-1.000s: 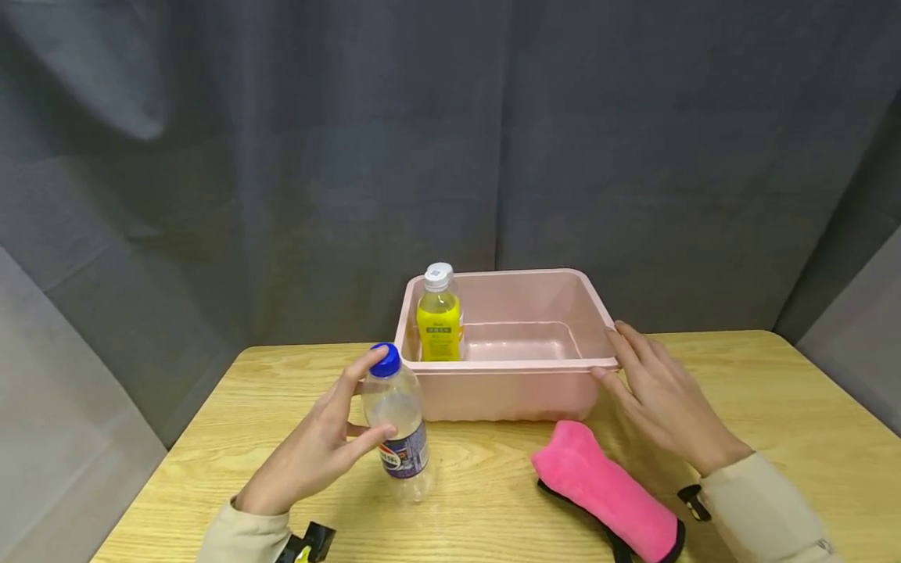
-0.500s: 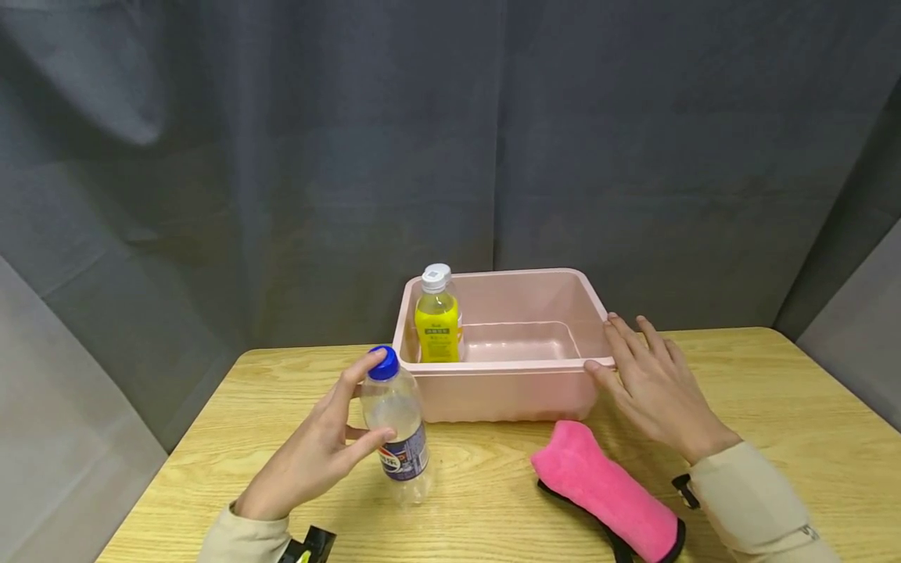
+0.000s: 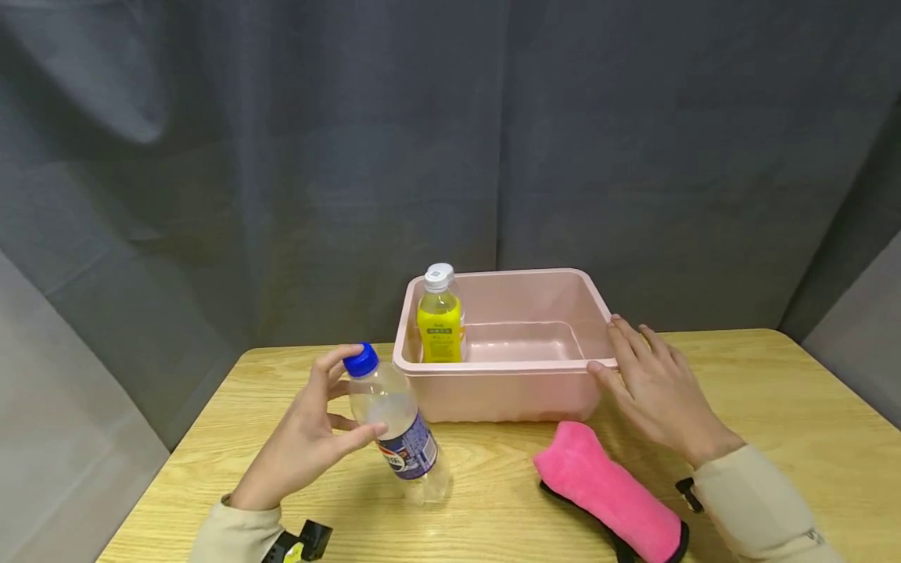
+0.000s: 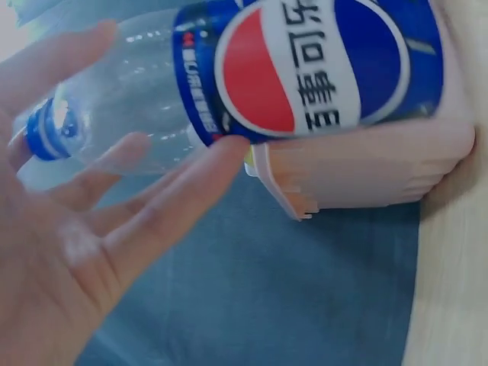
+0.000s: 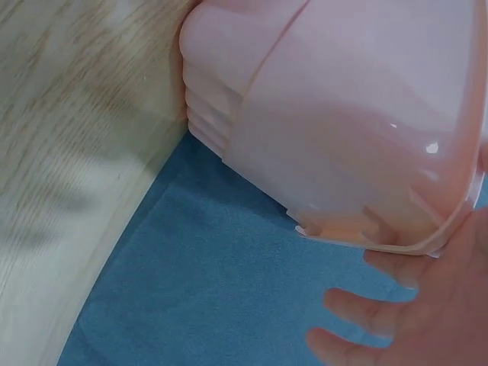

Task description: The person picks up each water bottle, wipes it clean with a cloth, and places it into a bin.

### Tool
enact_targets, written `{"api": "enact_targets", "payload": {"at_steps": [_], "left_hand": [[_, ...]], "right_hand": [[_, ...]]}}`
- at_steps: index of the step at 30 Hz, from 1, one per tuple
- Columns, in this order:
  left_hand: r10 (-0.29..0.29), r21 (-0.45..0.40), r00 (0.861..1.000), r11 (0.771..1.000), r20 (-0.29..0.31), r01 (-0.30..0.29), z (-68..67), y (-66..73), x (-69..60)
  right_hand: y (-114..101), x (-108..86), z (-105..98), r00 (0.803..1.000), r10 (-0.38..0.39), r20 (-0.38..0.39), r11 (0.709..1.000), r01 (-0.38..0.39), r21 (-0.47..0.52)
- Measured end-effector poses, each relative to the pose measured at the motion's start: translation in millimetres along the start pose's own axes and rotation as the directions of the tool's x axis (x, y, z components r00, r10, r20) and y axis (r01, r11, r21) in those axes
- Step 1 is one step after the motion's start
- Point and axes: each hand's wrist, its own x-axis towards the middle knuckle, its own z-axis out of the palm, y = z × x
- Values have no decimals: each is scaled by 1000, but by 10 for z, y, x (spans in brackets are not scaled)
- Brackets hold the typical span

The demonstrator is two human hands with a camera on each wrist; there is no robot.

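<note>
A clear plastic soda bottle point(image 3: 410, 451) with a blue cap and a blue Pepsi label leans over the table, its cap tipped to the left. My left hand point(image 3: 299, 450) holds it around the upper part, index finger at the cap and thumb by the label; the left wrist view shows the bottle point(image 4: 313, 65) close up. On the right corner of the pink plastic bin point(image 3: 500, 395) rests my right hand point(image 3: 658, 395), its fingers extended along the side rim and its thumb at the front rim. A yellow-labelled bottle point(image 3: 439, 332) stands inside the bin at the left.
Another white-capped bottle stands mostly hidden behind the yellow one. A fuzzy pink cover point(image 3: 605, 493) with black edging lies on the wooden table point(image 3: 493, 508), in front of the bin and left of my right forearm. A dark grey curtain point(image 3: 373, 172) hangs behind the table.
The soda bottle has gone from upright to tilted, its cap moving left along with my left hand. My right hand stays at the bin's corner, fingers slightly shifted.
</note>
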Motion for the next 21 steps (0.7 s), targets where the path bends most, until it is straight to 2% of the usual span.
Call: {"api": "enact_targets", "payload": {"at_steps": [4, 8, 11, 16, 18, 21], "left_hand": [[28, -124, 995, 992, -97, -40, -34, -87, 9], [62, -245, 980, 964, -190, -108, -41, -160, 22], [18, -335, 967, 936, -254, -105, -29, -185, 31], [-71, -422, 938, 903, -339, -84, 12, -206, 62], [-89, -428, 934, 901, -345, -72, 35, -213, 85], [-113, -436, 937, 899, -331, -46, 70, -220, 132]], "right_hand": [[-3, -15, 2, 1000, 10, 18, 1000, -10, 9], [-10, -14, -14, 998, 26, 53, 1000, -27, 13], [-14, -12, -26, 996, 38, 76, 999, -40, 22], [-11, -13, -32, 995, 45, 86, 998, -48, 32], [-10, -15, -33, 995, 47, 86, 998, -50, 35], [-10, -15, -32, 995, 50, 87, 998, -53, 37]]}}
